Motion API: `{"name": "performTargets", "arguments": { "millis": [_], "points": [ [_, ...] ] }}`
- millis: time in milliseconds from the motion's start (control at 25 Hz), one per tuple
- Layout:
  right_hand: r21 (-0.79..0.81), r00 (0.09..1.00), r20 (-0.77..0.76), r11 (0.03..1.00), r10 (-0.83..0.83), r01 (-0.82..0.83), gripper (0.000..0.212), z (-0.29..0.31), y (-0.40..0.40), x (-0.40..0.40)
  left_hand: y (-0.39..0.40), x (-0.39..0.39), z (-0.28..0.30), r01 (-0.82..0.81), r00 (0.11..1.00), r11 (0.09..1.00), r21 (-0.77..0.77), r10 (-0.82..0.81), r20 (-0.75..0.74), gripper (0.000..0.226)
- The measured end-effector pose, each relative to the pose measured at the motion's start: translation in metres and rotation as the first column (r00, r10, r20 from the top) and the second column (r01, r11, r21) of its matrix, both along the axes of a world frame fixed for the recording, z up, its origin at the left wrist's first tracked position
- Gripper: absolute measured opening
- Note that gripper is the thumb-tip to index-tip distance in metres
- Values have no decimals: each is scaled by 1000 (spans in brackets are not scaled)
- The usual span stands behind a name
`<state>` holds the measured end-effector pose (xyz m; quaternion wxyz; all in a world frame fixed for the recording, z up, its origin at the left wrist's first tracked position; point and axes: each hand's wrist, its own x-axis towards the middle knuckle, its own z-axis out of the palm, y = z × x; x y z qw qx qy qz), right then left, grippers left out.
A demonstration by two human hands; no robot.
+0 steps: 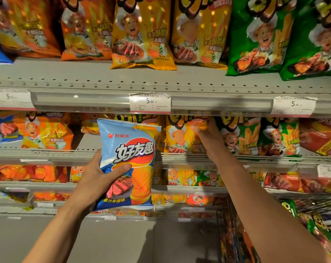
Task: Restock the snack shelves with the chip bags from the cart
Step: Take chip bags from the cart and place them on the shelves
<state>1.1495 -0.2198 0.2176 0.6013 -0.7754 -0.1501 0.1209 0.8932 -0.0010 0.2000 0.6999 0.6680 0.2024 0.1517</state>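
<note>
My left hand grips a blue chip bag upright in front of the shelves, thumb across its front. My right hand reaches into the second shelf and holds the top of a yellow chip bag standing there; its fingertips are partly hidden behind the bag. The cart with green bags inside shows at the lower right, behind my right forearm.
The top shelf carries orange, yellow and green bags, with price tags on its front rail. Lower shelves hold more orange, green and red bags. A gap opens on the second shelf behind the blue bag. Grey floor lies below.
</note>
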Motion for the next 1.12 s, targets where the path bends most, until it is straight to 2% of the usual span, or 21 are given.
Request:
{"name": "performTargets", "arguments": {
  "millis": [160, 280, 360, 440, 600, 720, 800, 960, 1040, 1120],
  "points": [
    [-143, 982, 138, 978, -132, 152, 64, 1, 8, -23, -2, -4, 3, 2, 999, 999, -49, 0, 39, 53],
    [-90, 931, 321, 973, -176, 214, 68, 2, 5, -50, 0, -10, 3, 5, 999, 996, -90, -1, 44, 49],
    [-53, 838, 499, 957, -222, 285, 59, 1, 6, -70, 4, -17, 2, -25, 999, 992, -121, 28, 27, 48],
    [-39, 778, 596, 962, -195, 271, 44, -4, 10, -89, 9, -24, -2, -41, 999, 986, -163, 44, 11, 49],
    [-68, 866, 499, 995, -28, 71, 28, -11, 45, -127, 30, -45, -13, -91, 996, 973, -214, 89, -20, 58],
    [-133, 870, 488, 991, 69, -4, 25, -16, 91, -162, 68, -72, -20, -84, 996, 975, -205, 84, -11, 68],
    [-171, 862, 488, 984, 133, -56, 30, -20, 122, -180, 100, -87, -23, -74, 997, 980, -183, 75, -2, 65],
    [-202, 857, 467, 970, 216, -134, 31, -26, 235, -238, 211, -149, -27, -130, 989, 970, -203, 141, 37, 57],
    [-186, 830, 501, 967, 245, -173, 30, -29, 297, -269, 273, -186, -23, -132, 986, 967, -219, 150, 67, 58],
    [-191, 805, 518, 957, 288, -220, 30, -29, 351, -297, 330, -216, -17, -201, 973, 960, -196, 219, 71, 49]
  ]
}}
